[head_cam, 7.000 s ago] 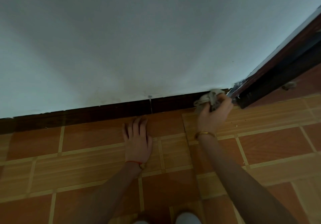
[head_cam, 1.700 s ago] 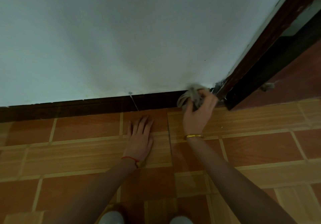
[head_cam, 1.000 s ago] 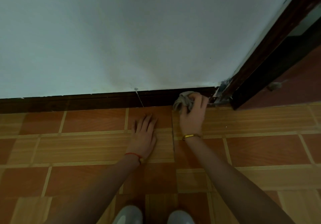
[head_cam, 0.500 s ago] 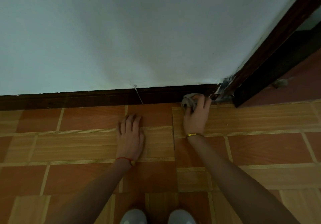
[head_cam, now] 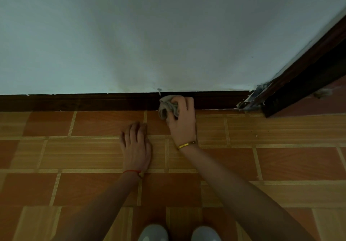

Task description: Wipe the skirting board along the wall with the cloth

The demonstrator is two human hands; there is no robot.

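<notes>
Shoes, grey toes, at the near edge on the tiled floor. Left hand flat on tile, fingers spread, palm down, gripping nothing; red thread at the wrist. Right hand, gold bangle, fingers curled tight round a bunched grey cloth, pressed to the dark skirting board, probably its lower face. White wall behind; door frame far right.

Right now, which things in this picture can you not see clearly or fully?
Head view only:
- Cloth: partly hidden under the right hand, whose fingers bunch it.
- Skirting board: the stretch behind the cloth is covered; its left end is cut off by the edge.
- Shoes: cut off by the bottom edge.
- Small grey lump past the door frame: too small to identify.
</notes>
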